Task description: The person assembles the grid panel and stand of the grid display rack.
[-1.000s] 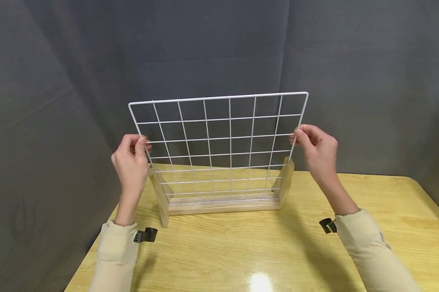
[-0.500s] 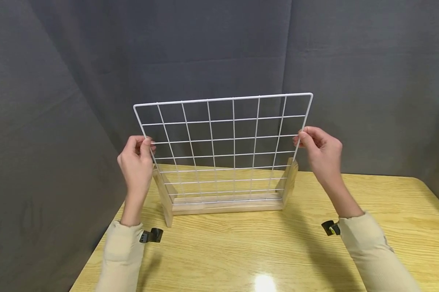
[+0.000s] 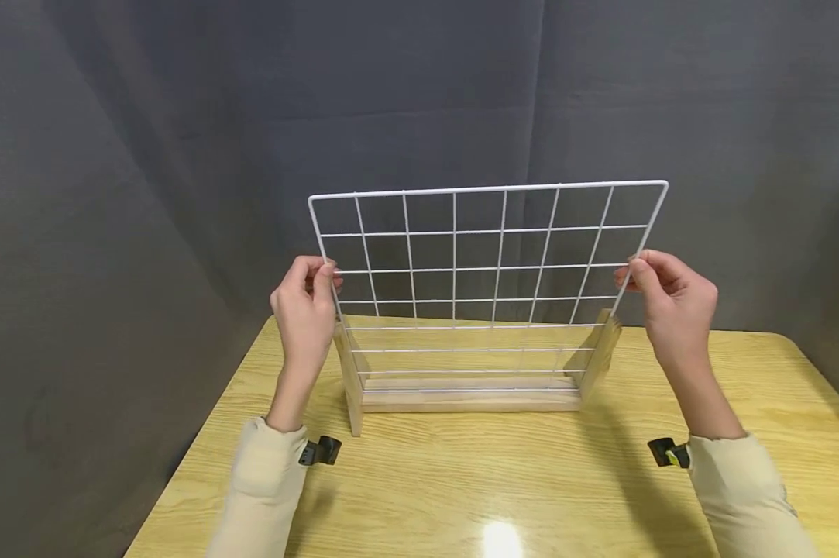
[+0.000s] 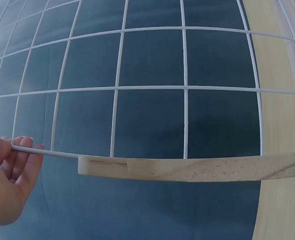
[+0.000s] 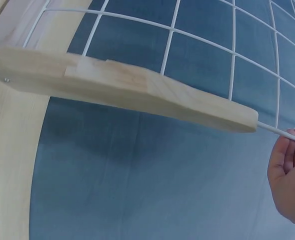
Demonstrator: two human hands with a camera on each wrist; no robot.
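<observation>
Both hands are pinching the white wire grid: left hand on its left edge, right hand on the right. Grid stands upright mid-frame, bottom in the wooden stand.

sleeves: cream, long | wrist clips: black
</observation>
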